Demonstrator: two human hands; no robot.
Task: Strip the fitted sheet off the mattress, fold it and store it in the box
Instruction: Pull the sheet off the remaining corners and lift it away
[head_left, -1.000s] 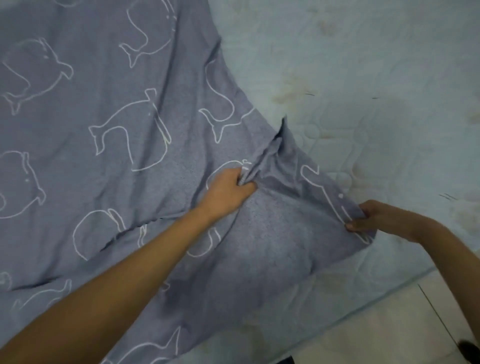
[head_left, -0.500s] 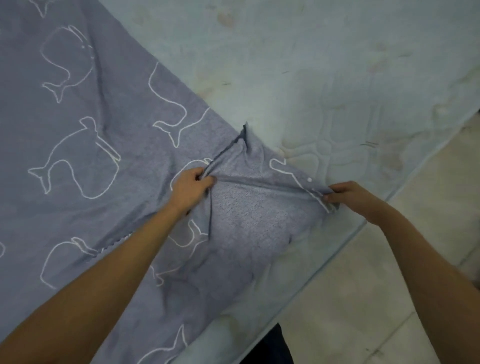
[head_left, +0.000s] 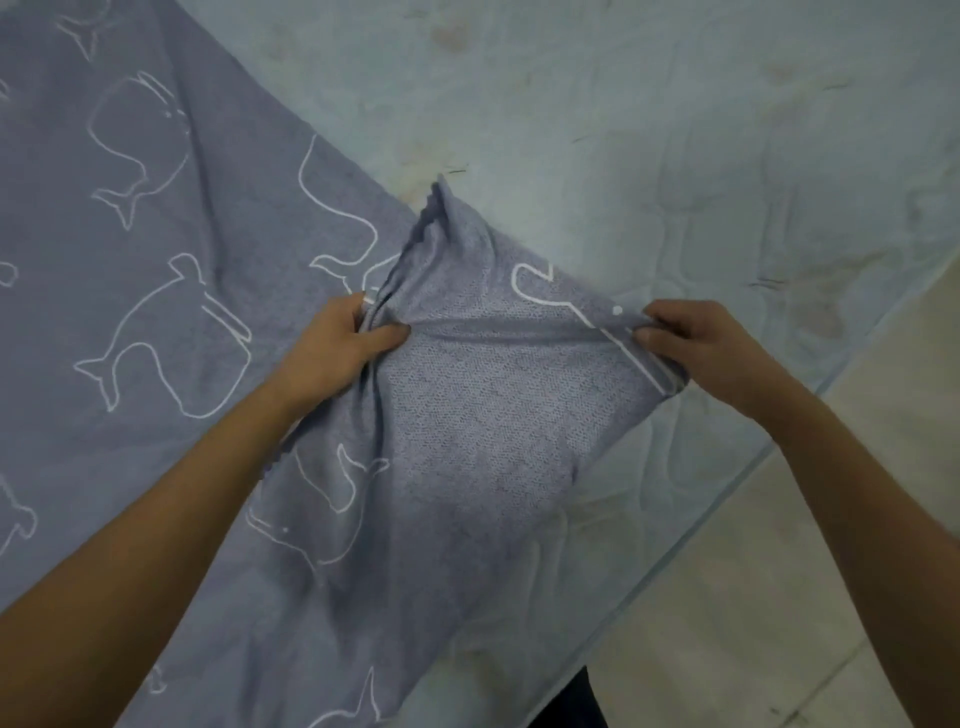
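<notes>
Entry 1, fitted sheet (head_left: 156, 270): grey-blue with white whale outlines. I log it as already off this corner. It lies loose over the left part of the mattress (head_left: 675, 130), whose quilted, stained top is bare to the right and beyond.

Entry 2, left hand (head_left: 337, 348): closed around a gathered bunch of sheet, with the thumb pressed over the folds.

Entry 3, right hand (head_left: 691, 343): pinches the sheet's hemmed edge near the mattress side, fingers curled round it.

Entry 4, change in the last second: the right hand has come up level with the left. The slack flap between them is now drawn into a taut, straight ridge, and a small peak of hem stands up behind it. My view has also swung, so the mattress edge and the pale floor (head_left: 831, 597) now show on the right. I read this as the stripping being largely done at this corner and the first fold line being set, with the folding itself barely begun.

Entry 5, containers: I see no box, so storing is still to do. There is a dark shape at the bottom edge that I cannot identify.
</notes>
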